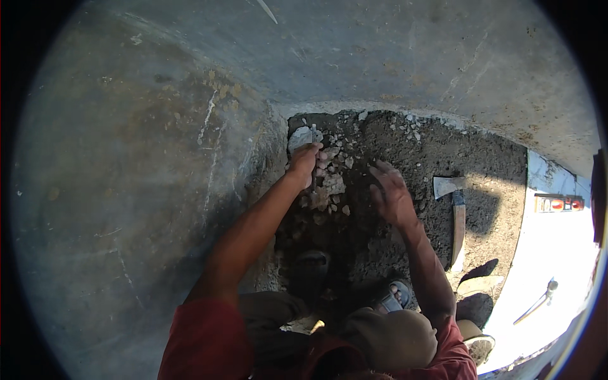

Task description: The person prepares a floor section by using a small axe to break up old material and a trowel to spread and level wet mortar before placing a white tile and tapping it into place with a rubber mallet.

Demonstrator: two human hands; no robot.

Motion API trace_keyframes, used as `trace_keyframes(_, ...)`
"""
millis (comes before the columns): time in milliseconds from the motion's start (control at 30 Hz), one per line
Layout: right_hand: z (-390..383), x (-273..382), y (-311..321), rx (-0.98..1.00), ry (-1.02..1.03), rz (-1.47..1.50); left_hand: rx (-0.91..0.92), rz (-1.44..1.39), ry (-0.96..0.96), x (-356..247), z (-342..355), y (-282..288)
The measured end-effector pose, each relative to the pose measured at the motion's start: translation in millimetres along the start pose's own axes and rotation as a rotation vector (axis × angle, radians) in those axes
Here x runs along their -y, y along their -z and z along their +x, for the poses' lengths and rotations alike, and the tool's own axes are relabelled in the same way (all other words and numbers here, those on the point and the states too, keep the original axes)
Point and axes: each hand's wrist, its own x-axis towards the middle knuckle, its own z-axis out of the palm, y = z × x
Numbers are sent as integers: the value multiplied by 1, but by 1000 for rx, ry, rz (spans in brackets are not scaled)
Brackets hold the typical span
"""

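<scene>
My left hand (304,167) is closed around what looks like a thin metal bar (313,132), which shows above and just below the fist. It is in the corner by the left wall, over a heap of broken rubble (332,183). A larger pale chunk (299,139) lies just beyond that hand. To the right of the rubble, my right hand (392,195) hovers over the dirt with its fingers apart and nothing in them. A hatchet (458,231) with a wooden handle lies on the ground right of my right forearm.
Grey plastered walls (145,164) rise at the left and the far side. On a bright white ledge (551,253) at the right lie a red spirit level (558,203) and a hammer-like tool (538,300). A round container (479,347) stands at the lower right, near my sandalled foot (396,296).
</scene>
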Motion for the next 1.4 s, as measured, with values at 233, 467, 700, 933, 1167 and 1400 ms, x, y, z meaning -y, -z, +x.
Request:
trace_keyframes(233,-138,-70,117,-205,-447,-663,146,-74,-20,-11,19,-27)
trace_keyframes(467,-153,-99,111,-25,-504,-439,179,-129,-21,-20,29,-23)
trace_keyframes(700,-120,-90,117,-123,-673,-408,193,-142,-7,-23,43,-28)
trace_keyframes(933,-85,11,131,-40,-655,44,212,-175,9,-20,42,-27)
trace_keyframes(1167,-35,61,88,264,-476,48,304,-225,34,-25,50,-26)
trace_keyframes(1400,-6,75,53,717,-132,-314,252,-93,14,-24,45,-17)
